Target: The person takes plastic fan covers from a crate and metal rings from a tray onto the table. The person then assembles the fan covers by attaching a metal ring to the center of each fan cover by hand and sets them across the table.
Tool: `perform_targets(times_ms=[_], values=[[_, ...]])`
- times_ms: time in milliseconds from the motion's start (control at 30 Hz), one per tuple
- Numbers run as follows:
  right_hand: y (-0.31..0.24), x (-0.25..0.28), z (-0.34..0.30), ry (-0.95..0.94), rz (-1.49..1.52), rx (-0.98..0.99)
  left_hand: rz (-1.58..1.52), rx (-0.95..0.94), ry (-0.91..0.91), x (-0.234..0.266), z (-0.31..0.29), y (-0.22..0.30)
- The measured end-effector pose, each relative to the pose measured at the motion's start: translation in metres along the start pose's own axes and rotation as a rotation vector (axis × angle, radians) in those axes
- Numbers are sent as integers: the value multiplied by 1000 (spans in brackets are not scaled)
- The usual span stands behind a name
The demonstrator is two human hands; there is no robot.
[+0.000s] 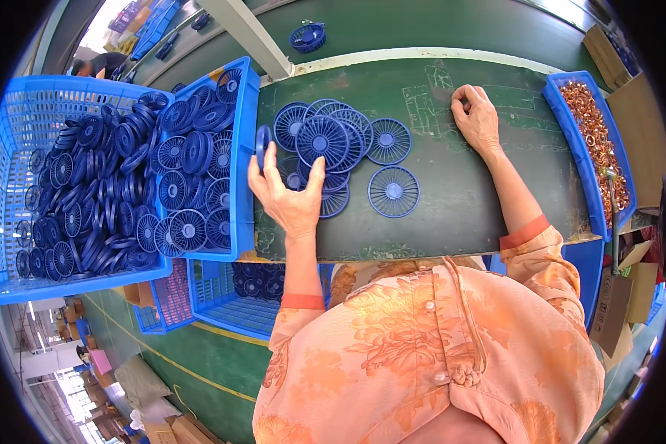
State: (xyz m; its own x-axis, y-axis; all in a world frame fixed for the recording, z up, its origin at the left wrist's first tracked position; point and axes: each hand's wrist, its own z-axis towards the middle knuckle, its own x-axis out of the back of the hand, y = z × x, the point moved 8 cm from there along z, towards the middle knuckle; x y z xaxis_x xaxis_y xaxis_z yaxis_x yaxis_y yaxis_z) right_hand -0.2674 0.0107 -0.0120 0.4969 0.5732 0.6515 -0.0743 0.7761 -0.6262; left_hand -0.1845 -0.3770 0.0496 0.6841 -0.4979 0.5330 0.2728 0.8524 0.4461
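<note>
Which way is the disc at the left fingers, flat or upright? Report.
Upright: the disc by the left hand shows narrow, edge-on; discs flat on the table show round faces.

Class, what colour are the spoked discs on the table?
The spoked discs are dark blue, best seen in the head view.

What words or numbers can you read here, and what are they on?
Brown cardboard box at right: dark print, too small and blurred to read.
Dark green tabletop: pale scribbled lines, no clear words.
Round blue spoked plastic discs: nothing readable.
</note>
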Motion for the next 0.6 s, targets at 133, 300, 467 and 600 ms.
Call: perform_targets(times_ms=[133, 300, 467, 600], values=[[0, 2, -1, 10, 11, 4, 41, -141, 146, 14, 10, 5], [6, 7, -5, 57, 6, 7, -173, -368, 150, 18, -6, 77], [-1, 11, -8, 76, 81, 17, -964, -292, -476, -53, -75, 163], [4, 36, -30, 65, 224, -18, -889, -133, -477, -90, -67, 162]])
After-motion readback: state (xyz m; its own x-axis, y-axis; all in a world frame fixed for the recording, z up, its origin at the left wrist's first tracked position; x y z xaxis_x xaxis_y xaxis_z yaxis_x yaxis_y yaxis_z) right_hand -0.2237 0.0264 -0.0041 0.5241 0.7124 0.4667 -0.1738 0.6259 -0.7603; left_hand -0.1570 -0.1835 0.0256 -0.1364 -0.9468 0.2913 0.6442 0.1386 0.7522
